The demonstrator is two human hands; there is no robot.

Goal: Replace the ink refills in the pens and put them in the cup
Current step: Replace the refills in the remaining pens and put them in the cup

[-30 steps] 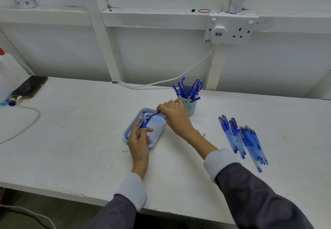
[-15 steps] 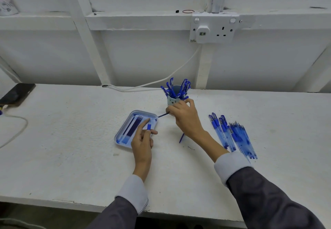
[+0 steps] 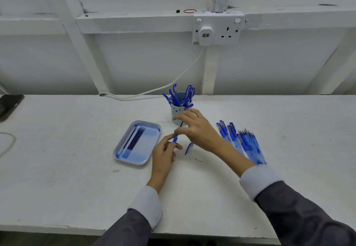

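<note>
**At table centre: both hands on one pen part**

Near-centre, L hand (image 3: 165, 154) pinches blue grip piece (image 3: 175, 140). R hand (image 3: 197, 128), blurred, pinches thin dark refill (image 3: 180, 125) sticking out of its far end. Barrel piece (image 3: 189, 148) lies on table (image 3: 77, 168) by R wrist. Tray (image 3: 119, 150) w/ spare refills (image 3: 135, 137) just left. Loose pens (image 3: 243, 142) on the right. Further back, cup (image 3: 175, 111) full of finished pens (image 3: 182, 96).

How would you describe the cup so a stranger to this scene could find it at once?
Find the double wall socket; below and slightly left of it, towards the back of the white bench, stands a pale blue cup with a bear face. Unlike the flat tray to its left, it stands upright, full of blue pens.
</note>
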